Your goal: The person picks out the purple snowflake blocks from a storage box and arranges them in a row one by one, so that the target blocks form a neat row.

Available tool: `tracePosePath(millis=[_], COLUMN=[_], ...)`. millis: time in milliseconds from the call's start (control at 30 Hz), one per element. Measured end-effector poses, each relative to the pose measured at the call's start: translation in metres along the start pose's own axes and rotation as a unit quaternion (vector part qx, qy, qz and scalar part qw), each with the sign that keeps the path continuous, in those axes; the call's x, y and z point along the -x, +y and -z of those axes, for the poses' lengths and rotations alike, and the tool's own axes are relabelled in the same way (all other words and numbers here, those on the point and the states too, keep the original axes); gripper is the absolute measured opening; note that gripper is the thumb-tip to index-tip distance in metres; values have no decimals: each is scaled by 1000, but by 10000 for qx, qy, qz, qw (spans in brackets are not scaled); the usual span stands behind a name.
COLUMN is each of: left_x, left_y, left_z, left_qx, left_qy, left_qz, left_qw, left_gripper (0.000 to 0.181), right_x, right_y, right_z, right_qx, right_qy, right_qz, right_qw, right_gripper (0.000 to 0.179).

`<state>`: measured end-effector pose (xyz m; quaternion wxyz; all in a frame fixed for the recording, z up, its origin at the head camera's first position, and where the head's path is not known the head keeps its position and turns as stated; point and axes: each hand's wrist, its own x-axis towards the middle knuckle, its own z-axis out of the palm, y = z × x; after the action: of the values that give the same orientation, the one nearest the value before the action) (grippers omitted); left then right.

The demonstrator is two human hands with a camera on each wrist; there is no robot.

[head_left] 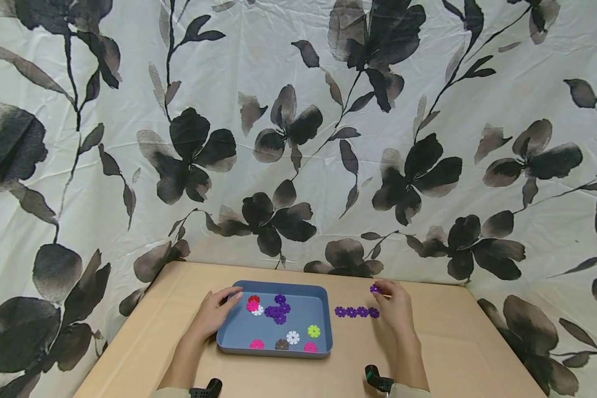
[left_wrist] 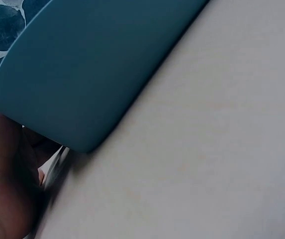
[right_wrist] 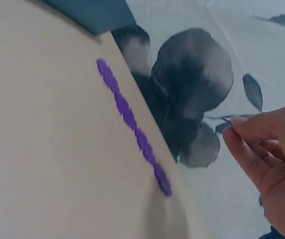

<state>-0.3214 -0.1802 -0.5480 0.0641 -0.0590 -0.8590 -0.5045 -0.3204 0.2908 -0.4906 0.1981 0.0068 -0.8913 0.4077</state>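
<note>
My left hand (head_left: 213,312) grips the left rim of a shallow blue-grey tray (head_left: 273,352), thumb and fingers at its edge. In the left wrist view the tray's outer wall (left_wrist: 82,74) hides part of the fingers. Off to the right, my right hand (head_left: 396,307) pinches a small purple notched disc (head_left: 375,288) between thumb and fingertips, raised above the table; only a sliver of it shows in the right wrist view. Below that hand lies a row of several purple notched discs (head_left: 351,312), end to end and seemingly touching.
Inside the tray, purple discs (head_left: 279,310) lie clustered near the middle, beside a red disc (head_left: 254,299) and pink and white ones. A green disc (head_left: 314,331), a brown disc (head_left: 281,344) and others lie nearer its front. A floral cloth (head_left: 348,166) hangs behind the tan table (head_left: 457,342).
</note>
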Motion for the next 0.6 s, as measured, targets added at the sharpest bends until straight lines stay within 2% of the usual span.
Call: tracePosePath(millis=[167,500,600], left_x=[0,0,0], left_y=[-2,-2,-2], left_z=[0,0,0], left_qx=[25,26,14], left_qy=[-20,-11,2], left_qz=[36,33,39], left_qw=[10000,10000,10000], left_gripper=[53,54,53], right_x=[4,15,15], right_y=[11,31,37], right_z=[4,7,7], right_qx=[152,145,255], right_qy=[109,-242,-302], right_qz=[-111,-1063,-1071], right_qw=[9998,9939,9935], right_gripper=[24,31,28])
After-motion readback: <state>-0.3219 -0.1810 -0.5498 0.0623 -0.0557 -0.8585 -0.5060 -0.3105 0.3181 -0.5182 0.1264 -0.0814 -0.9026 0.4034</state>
